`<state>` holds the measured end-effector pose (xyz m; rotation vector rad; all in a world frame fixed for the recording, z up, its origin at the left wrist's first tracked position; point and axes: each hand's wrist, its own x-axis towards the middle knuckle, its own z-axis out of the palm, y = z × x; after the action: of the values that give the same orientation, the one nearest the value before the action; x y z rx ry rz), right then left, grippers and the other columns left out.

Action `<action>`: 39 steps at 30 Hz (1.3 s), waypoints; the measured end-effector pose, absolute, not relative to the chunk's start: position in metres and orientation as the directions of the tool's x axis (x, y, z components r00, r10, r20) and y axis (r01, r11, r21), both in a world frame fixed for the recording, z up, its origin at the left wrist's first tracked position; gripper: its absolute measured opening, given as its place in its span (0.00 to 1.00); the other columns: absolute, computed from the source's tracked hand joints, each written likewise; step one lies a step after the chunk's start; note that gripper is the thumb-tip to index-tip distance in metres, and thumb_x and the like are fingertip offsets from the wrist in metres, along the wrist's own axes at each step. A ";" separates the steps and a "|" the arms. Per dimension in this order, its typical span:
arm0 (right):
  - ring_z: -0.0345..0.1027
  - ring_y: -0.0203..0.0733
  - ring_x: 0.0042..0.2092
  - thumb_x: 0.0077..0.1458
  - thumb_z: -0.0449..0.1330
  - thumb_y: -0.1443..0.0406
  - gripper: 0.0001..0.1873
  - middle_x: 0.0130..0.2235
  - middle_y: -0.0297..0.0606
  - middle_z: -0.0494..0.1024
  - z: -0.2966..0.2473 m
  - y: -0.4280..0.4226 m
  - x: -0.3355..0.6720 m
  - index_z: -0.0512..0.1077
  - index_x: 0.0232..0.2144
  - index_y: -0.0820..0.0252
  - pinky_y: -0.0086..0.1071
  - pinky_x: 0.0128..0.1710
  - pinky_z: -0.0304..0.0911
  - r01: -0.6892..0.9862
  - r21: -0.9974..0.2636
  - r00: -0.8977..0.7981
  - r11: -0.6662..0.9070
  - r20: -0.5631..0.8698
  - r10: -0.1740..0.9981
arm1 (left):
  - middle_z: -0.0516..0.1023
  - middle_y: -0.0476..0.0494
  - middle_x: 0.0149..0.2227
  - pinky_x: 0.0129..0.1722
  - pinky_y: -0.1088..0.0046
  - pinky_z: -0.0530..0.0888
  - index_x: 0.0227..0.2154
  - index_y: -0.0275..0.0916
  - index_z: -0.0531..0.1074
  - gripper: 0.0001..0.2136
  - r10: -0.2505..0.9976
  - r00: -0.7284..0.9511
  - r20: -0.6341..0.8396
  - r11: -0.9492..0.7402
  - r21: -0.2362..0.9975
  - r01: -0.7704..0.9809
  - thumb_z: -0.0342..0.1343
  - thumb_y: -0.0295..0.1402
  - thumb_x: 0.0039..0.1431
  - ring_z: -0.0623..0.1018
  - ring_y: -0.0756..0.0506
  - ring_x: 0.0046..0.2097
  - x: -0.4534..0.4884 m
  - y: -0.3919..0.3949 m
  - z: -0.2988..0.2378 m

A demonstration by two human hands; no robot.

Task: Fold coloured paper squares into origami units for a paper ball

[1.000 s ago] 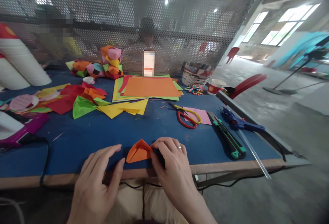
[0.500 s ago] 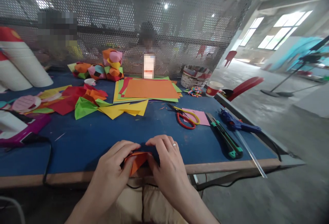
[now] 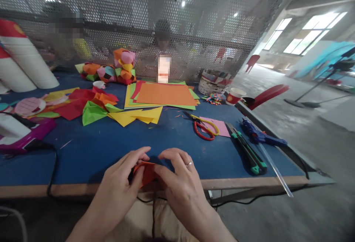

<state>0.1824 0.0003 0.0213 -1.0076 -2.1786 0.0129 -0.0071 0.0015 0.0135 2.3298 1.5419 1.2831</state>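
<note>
Between my hands, at the table's near edge, is a folded piece of orange paper (image 3: 148,173). My left hand (image 3: 122,181) pinches its left side, with the thumb on the near face and the fingers behind. My right hand (image 3: 180,182), a ring on one finger, has its thumb pressed on the paper's right side while its index finger arches above. Part of the paper is hidden by my fingers. Beyond my hands lie yellow folded papers (image 3: 124,118) and a green folded paper (image 3: 93,112).
Scissors (image 3: 205,129) rest partly over pink paper (image 3: 223,127). To the right lie a green-and-black cutter (image 3: 246,151) and a blue glue gun (image 3: 257,134) with its clear stick. Behind are stacked coloured sheets (image 3: 166,94), a woven basket (image 3: 215,81) and a paper cup (image 3: 235,96).
My right thumb has moved left over the orange paper, covering more of its right side. The view has shifted slightly, so the table's things appear a little further right.
</note>
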 end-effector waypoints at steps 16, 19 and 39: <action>0.64 0.49 0.58 0.61 0.53 0.80 0.15 0.53 0.45 0.76 0.012 0.000 0.179 0.72 0.43 0.61 0.45 0.58 0.69 0.625 -0.451 -0.434 0.637 0.476 0.764 | 0.72 0.49 0.36 0.39 0.71 0.72 0.39 0.40 0.74 0.03 0.652 0.067 0.756 -0.417 0.282 0.864 0.58 0.26 0.67 0.75 0.50 0.36 -0.008 -0.049 0.007; 0.65 0.47 0.56 0.60 0.54 0.81 0.14 0.49 0.43 0.76 0.013 0.000 0.178 0.70 0.39 0.61 0.44 0.56 0.70 0.588 -0.510 -0.409 0.628 0.482 0.775 | 0.71 0.47 0.37 0.41 0.69 0.71 0.44 0.39 0.75 0.04 0.673 0.124 0.730 -0.411 0.229 0.882 0.59 0.30 0.68 0.74 0.49 0.37 -0.010 -0.052 -0.003; 0.67 0.52 0.54 0.63 0.60 0.76 0.08 0.48 0.44 0.78 0.003 0.003 0.178 0.73 0.42 0.64 0.45 0.52 0.69 0.646 -0.403 -0.443 0.648 0.493 0.748 | 0.73 0.48 0.37 0.44 0.66 0.68 0.38 0.39 0.73 0.03 0.707 0.114 0.698 -0.429 0.295 0.854 0.55 0.28 0.69 0.74 0.48 0.38 -0.005 -0.043 -0.009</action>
<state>0.1783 0.0026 0.0030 -1.0783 -2.2133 0.2027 -0.0055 -0.0433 -0.0086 2.4710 1.7572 1.3579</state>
